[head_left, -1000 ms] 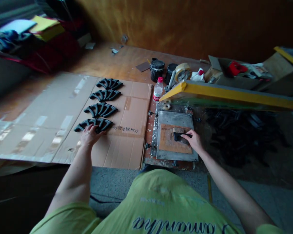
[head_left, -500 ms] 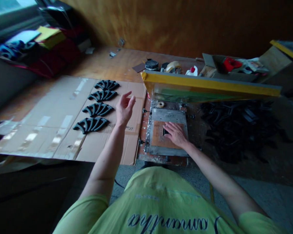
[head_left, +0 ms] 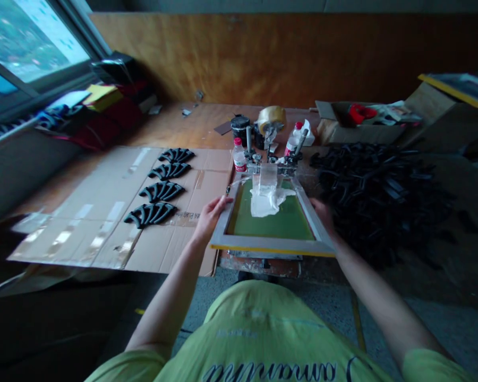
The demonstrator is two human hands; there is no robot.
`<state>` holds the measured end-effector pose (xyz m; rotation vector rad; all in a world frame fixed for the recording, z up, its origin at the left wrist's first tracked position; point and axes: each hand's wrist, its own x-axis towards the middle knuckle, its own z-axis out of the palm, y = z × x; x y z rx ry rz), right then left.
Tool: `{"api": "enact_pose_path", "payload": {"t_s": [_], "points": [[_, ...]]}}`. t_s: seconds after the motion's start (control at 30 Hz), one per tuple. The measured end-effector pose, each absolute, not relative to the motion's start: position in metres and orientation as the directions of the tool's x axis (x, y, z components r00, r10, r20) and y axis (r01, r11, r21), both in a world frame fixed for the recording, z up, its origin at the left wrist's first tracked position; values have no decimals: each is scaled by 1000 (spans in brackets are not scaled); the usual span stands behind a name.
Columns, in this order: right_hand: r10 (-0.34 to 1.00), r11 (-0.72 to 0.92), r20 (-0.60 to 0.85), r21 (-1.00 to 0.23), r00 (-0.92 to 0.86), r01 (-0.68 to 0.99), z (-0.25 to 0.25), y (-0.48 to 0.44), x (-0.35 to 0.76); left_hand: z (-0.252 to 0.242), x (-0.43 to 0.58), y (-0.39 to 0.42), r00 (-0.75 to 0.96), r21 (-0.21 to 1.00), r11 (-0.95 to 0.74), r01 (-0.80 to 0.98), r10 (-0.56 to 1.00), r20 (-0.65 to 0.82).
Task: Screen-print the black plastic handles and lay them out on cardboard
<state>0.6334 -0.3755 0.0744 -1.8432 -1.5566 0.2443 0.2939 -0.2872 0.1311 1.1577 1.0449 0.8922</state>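
Observation:
A screen printing frame (head_left: 219,233) with a green mesh lies low over the print base (head_left: 258,257), whose top it hides. White ink (head_left: 263,206) is heaped on the mesh below a clear block-like piece (head_left: 268,175). My left hand (head_left: 212,215) grips the frame's left edge, thumb on top. At the right edge my right hand (head_left: 322,212) holds the other side; its fingers are partly hidden and dark. Left of the frame, several rows of curved black plastic parts (head_left: 151,213) rest on flattened cardboard (head_left: 83,228).
A big pile of black parts (head_left: 382,196) covers the table on the right. Bottles with red caps (head_left: 239,155), a black tub (head_left: 239,127) and a tape roll (head_left: 272,118) stand behind the frame. Farther right is an open cardboard box (head_left: 358,132).
The raised screen frame has come down over the print base. My left hand has moved right from above the cardboard to the frame; my right hand has left the base for the frame's right edge.

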Motion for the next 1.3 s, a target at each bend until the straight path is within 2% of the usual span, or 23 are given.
{"api": "enact_pose_path", "payload": {"t_s": [0.07, 0.17, 0.23, 0.33, 0.47, 0.6, 0.67, 0.73, 0.87, 0.97, 1.07, 1.2, 1.3], "points": [[883, -30, 357, -607, 306, 794, 89, -359, 641, 97, 289, -300, 291, 961, 274, 19, 919, -268], [883, 76, 437, -494, 172, 866, 107, -330, 615, 48, 287, -310, 267, 952, 292, 89, 914, -306], [919, 121, 392, -357, 31, 926, 113, -313, 586, 26, 288, -310, 240, 953, 263, 152, 925, -294], [971, 133, 223, -216, -83, 967, 110, -305, 551, 12, 288, -307, 225, 950, 230, 211, 934, -276], [971, 233, 102, -170, -218, 958, 94, -328, 538, 11, 286, -304, 224, 943, 235, 234, 931, -288], [855, 519, 113, -181, -506, 836, 89, -356, 551, 10, 285, -304, 223, 944, 231, 235, 933, -284], [796, 603, 102, -211, -596, 769, 92, -357, 558, 10, 285, -304, 227, 947, 225, 230, 934, -277], [809, 586, 105, -230, -579, 777, 95, -352, 561, 10, 285, -303, 231, 949, 219, 225, 934, -271], [873, 477, 219, -195, -436, 857, 87, -353, 552, 9, 284, -304, 256, 952, 215, 218, 929, -269], [837, 539, 224, -187, -498, 821, 80, -367, 548, 10, 285, -305, 261, 954, 231, 194, 925, -277], [851, 525, 188, -252, -491, 813, 87, -364, 549, 16, 286, -305, 249, 951, 262, 163, 922, -297], [945, 303, 223, -324, -239, 896, 118, -322, 549, 42, 286, -303, 265, 939, 318, 130, 901, -342], [951, 191, 298, -352, -84, 916, 143, -291, 567, 75, 287, -300, 274, 947, 311, 78, 907, -320]]}}
